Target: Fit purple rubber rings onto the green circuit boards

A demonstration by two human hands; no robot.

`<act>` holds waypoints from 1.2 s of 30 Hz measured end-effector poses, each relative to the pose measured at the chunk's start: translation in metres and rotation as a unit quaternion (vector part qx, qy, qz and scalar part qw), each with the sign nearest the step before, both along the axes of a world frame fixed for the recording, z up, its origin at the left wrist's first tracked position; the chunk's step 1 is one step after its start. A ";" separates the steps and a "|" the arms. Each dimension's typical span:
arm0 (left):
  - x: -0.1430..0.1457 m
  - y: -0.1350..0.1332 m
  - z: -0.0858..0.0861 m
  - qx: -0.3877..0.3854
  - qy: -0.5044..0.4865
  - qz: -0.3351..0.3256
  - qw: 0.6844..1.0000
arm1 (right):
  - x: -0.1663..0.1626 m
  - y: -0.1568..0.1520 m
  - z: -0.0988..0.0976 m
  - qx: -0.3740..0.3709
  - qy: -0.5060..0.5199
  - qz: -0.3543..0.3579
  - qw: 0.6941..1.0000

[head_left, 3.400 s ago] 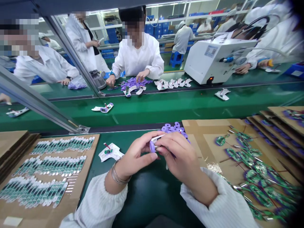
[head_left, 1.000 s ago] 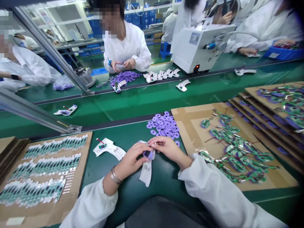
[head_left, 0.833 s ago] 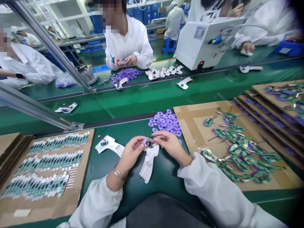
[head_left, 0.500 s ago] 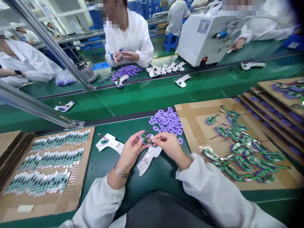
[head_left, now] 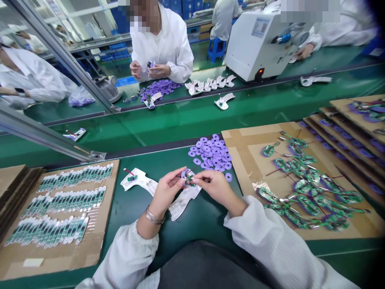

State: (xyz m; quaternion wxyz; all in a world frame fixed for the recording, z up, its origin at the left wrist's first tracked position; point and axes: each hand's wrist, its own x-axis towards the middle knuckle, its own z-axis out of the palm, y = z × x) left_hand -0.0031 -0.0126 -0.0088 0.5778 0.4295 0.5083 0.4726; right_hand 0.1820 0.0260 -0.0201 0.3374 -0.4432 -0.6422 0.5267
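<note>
Between my two hands is a small green circuit board (head_left: 189, 179) with a purple backing. My left hand (head_left: 167, 188) pinches its left side between thumb and fingers. On the right side, the fingertips of my right hand (head_left: 214, 185) are closed on the board's edge or a small part there; the exact grip is partly hidden. Just below them lies a white curved plastic housing (head_left: 182, 204), partly covered by my hands. A second white housing (head_left: 138, 181), with a small green board and a red wire in it, rests on the table to the left.
Purple oval rings (head_left: 212, 151) are heaped beyond my hands. A cardboard sheet (head_left: 240, 150) at right bears wired green boards; another cardboard sheet (head_left: 64, 263) at left holds rows of narrow boards. A green conveyor (head_left: 168, 124) carries housings past a co-worker (head_left: 162, 44) opposite.
The circuit board has turned and shifted slightly right in my fingers. Housings on the conveyor have slid left. The co-worker opposite has moved their hands apart.
</note>
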 end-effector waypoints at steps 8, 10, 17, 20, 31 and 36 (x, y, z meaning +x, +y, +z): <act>0.001 0.002 0.000 -0.006 0.023 -0.004 1.000 | -0.007 -0.010 0.002 0.262 -0.118 -0.016 0.958; 0.002 0.002 -0.001 -0.001 0.040 -0.006 0.999 | -0.008 -0.011 0.000 0.288 -0.132 -0.013 0.948; 0.001 0.002 -0.002 -0.003 0.022 -0.019 1.000 | -0.006 -0.008 0.005 0.203 -0.086 0.002 0.975; 0.000 0.002 -0.003 -0.006 0.012 -0.027 1.000 | -0.004 -0.007 0.007 0.200 -0.085 0.004 0.976; -0.003 0.004 -0.003 0.029 0.051 -0.053 0.997 | 0.000 -0.008 0.008 0.270 -0.109 0.044 0.956; -0.004 0.005 -0.008 0.048 0.058 -0.050 0.996 | -0.002 -0.012 0.010 0.296 -0.137 0.045 0.944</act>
